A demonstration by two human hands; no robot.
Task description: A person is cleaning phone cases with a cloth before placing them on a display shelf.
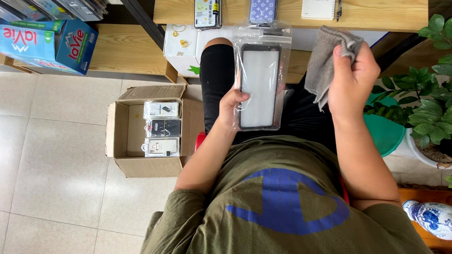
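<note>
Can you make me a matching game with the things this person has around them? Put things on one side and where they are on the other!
Things:
1. grey cloth
2. phone case in a clear bag
3. cardboard box
4. blue and white vase

Places:
A. on the tiled floor
B. in the left hand
C. bottom right corner
D. in the right hand

Pairs: 1-D, 2-B, 3-A, 4-C

Bare floor (47,152) left; plant (435,95) crowding right.
</note>
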